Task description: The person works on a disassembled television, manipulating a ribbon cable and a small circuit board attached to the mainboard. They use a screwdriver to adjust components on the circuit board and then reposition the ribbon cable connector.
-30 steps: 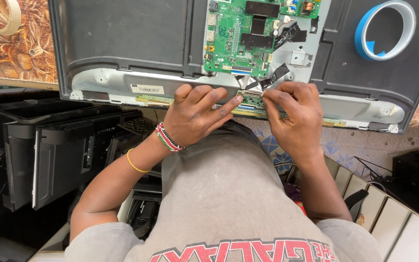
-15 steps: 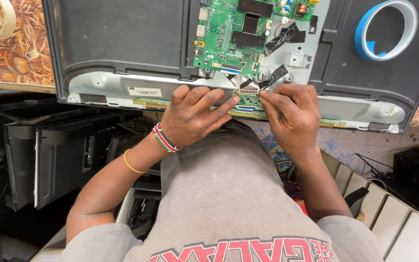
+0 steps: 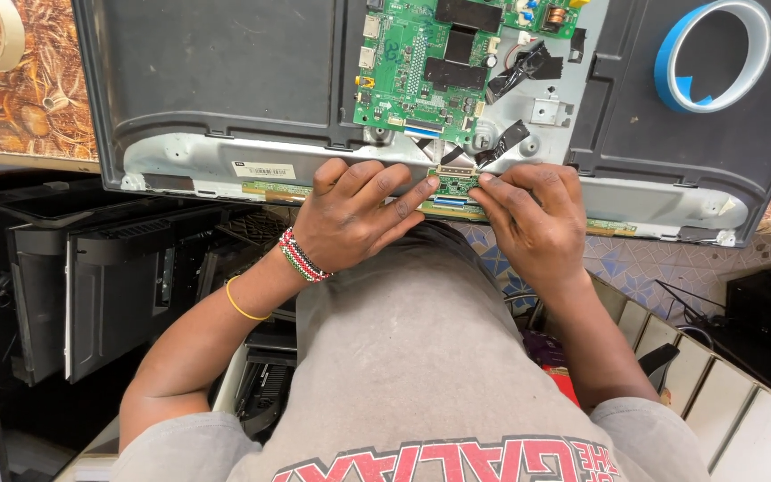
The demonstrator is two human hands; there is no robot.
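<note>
Pinching small green board (image 3: 453, 185) between both hands' fingertips, left hand (image 3: 354, 214), right hand (image 3: 533, 219); long axis left-right.

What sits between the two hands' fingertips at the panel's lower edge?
In the head view, a small green circuit strip lies between the left hand and right hand; both hands' fingertips touch its ends, just below the large green board.

Grey short-sleeve tee (image 3: 421, 357) w/ red block lettering outlined white across the chest, seen upside down at the bottom edge. Bare forearms. Left wrist: beaded bracelet (image 3: 301, 256), red/white/green/black bands, plus thin yellow band (image 3: 244, 308) further up the forearm. Right wrist bare, no rings on either hand.
</note>
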